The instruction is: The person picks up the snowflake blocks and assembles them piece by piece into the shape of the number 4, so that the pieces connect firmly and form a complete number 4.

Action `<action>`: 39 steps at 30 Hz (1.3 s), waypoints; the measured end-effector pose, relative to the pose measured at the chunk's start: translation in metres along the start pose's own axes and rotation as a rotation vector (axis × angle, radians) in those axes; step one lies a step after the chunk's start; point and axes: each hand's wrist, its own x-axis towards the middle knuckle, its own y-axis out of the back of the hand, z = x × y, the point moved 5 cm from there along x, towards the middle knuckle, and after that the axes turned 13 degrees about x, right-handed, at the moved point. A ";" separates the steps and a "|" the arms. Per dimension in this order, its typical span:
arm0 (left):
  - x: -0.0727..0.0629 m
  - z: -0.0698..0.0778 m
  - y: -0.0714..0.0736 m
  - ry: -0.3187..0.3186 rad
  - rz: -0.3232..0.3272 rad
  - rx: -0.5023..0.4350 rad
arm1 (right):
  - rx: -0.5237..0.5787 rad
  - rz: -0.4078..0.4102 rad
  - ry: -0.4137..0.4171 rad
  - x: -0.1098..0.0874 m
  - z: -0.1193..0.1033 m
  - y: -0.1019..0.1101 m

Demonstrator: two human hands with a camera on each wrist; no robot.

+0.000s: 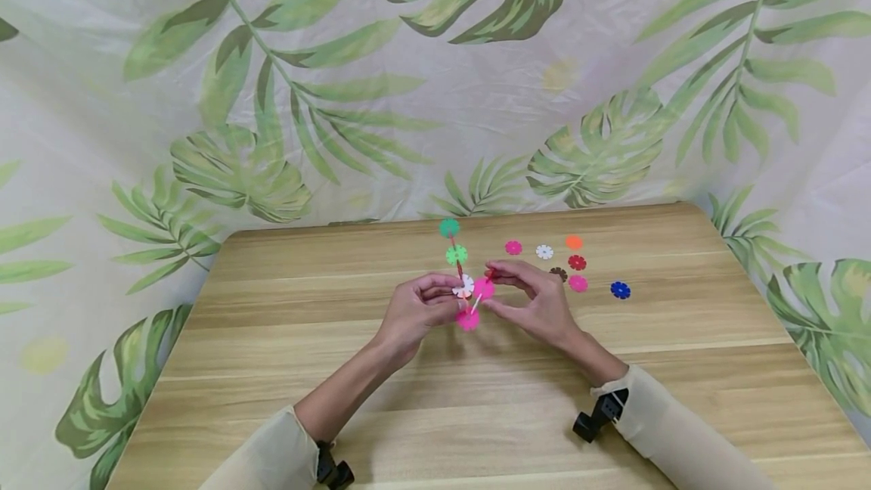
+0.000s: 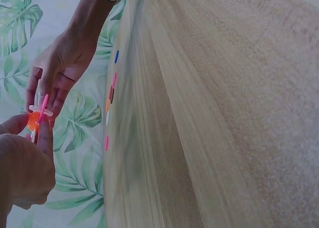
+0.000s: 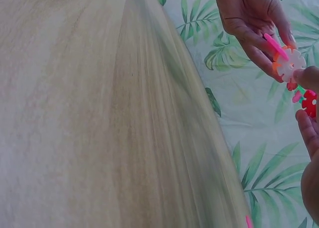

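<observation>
My left hand (image 1: pixel 415 312) pinches a linked chain of small notched plastic discs, near a white disc (image 1: pixel 464 286) and an orange disc (image 2: pixel 33 121). Away from me, the chain runs through a light green disc (image 1: pixel 457 255) to a teal disc (image 1: pixel 449 227), with thin edge-on red discs between them. One pink disc (image 1: pixel 468 320) forms the near end; another pink disc (image 1: pixel 484 289) joins on the right. From the right side, my right hand (image 1: pixel 537 305) holds a red disc (image 3: pixel 309 104) between thumb and fingers. Fingers partly hide the joints.
Loose notched discs lie on the wooden table (image 1: pixel 306 308) right of the hands: pink (image 1: pixel 513 247), white (image 1: pixel 544 252), orange (image 1: pixel 574 242), red (image 1: pixel 577 262), brown (image 1: pixel 559 274), another pink (image 1: pixel 578 283) and blue (image 1: pixel 621 290). A leaf-print cloth (image 1: pixel 476 97) hangs behind the table's far edge.
</observation>
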 end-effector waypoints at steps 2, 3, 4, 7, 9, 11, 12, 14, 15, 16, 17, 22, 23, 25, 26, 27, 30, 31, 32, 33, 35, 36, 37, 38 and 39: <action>-0.001 0.000 0.000 -0.001 -0.006 0.009 | -0.005 -0.007 0.005 0.000 0.000 0.000; -0.001 0.000 -0.001 0.000 -0.009 0.014 | -0.011 -0.012 0.006 -0.001 0.000 0.000; -0.001 0.000 -0.001 0.001 -0.013 0.018 | -0.017 -0.017 0.008 -0.001 0.000 0.000; -0.001 0.000 -0.001 0.005 -0.020 0.029 | -0.034 -0.029 0.012 -0.002 0.000 0.000; -0.001 0.000 -0.001 0.006 -0.022 0.032 | -0.036 -0.031 0.007 -0.002 0.001 0.001; -0.001 0.001 -0.001 0.004 -0.022 0.036 | -0.025 -0.029 -0.002 -0.003 0.001 0.001; -0.001 0.001 -0.001 0.002 -0.021 0.040 | -0.017 -0.027 -0.009 -0.003 0.001 0.001; -0.001 0.001 -0.001 -0.004 -0.016 0.055 | 0.003 -0.023 -0.022 -0.003 0.001 0.001; -0.001 0.001 0.000 -0.009 -0.011 0.065 | 0.012 -0.022 -0.028 -0.004 0.001 0.001; -0.001 0.001 0.000 -0.014 -0.005 0.078 | 0.022 -0.022 -0.033 -0.004 0.001 0.001; -0.001 0.000 0.001 -0.020 0.003 0.088 | 0.031 -0.022 -0.037 -0.004 0.001 0.001; 0.000 -0.001 0.002 -0.036 0.032 0.096 | 0.067 -0.027 -0.030 -0.004 -0.002 0.001; -0.001 0.000 0.003 -0.034 0.035 0.089 | 0.074 -0.027 -0.025 -0.004 -0.002 0.001; -0.001 -0.001 0.003 -0.029 0.036 0.077 | 0.086 -0.028 -0.018 -0.004 -0.002 0.001; -0.001 -0.001 0.003 -0.026 0.036 0.072 | 0.094 -0.027 -0.017 -0.004 -0.002 0.002; -0.001 -0.001 0.003 -0.023 0.035 0.067 | 0.101 -0.027 -0.015 -0.004 -0.002 0.002; 0.000 -0.001 0.002 -0.029 0.023 0.058 | 0.117 -0.016 -0.017 -0.004 -0.003 0.002; 0.000 -0.002 0.001 -0.034 0.016 0.056 | 0.119 -0.010 -0.018 -0.004 -0.003 0.002; 0.000 -0.002 0.001 -0.036 0.010 0.054 | 0.119 -0.004 -0.018 -0.004 -0.004 0.002; 0.000 -0.002 0.000 -0.039 0.003 0.054 | 0.116 0.001 -0.017 -0.004 -0.004 0.002; 0.000 -0.003 0.000 -0.040 -0.011 0.052 | 0.112 0.010 -0.013 -0.004 -0.005 0.002; 0.000 -0.003 -0.001 -0.038 -0.016 0.051 | 0.111 0.013 -0.009 -0.004 -0.006 0.002; 0.000 -0.003 -0.001 -0.037 -0.023 0.052 | 0.109 0.014 -0.002 -0.004 -0.006 0.001; 0.000 -0.003 -0.001 -0.034 -0.029 0.049 | 0.107 0.015 0.007 -0.004 -0.006 0.001; 0.000 -0.003 -0.001 -0.032 -0.037 0.047 | 0.103 0.016 0.015 -0.004 -0.006 0.001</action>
